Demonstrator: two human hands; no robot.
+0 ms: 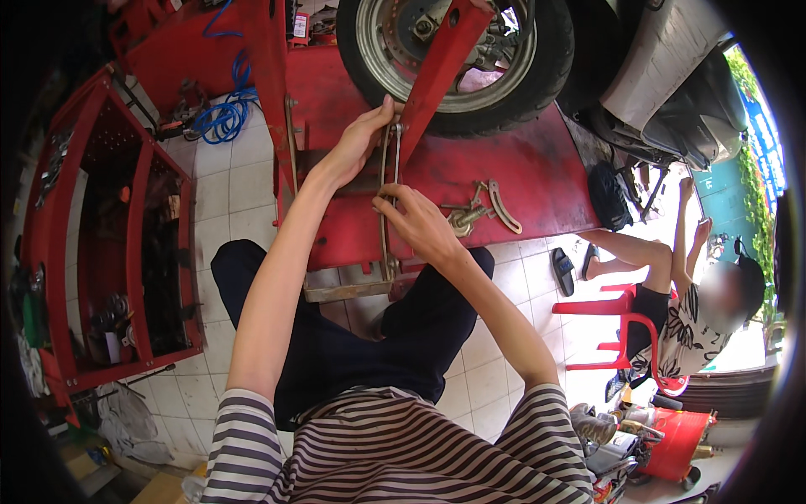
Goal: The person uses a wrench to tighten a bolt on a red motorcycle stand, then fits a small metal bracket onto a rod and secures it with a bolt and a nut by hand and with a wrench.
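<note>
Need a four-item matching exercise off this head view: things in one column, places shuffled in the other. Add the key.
1. Coiled blue hose
2. Brass-coloured metal part with a curved arm
3. Red plastic chair
4. Bare left hand

A. Beneath another seated person
B. Higher on the long thin metal bars than the right hand
C. Left of the platform, by white floor tiles
D. On the red metal platform

Pairs: 1-C, 2-D, 3-A, 4-B

No legible lettering, numbers, labels or signs anywhere in view.
</note>
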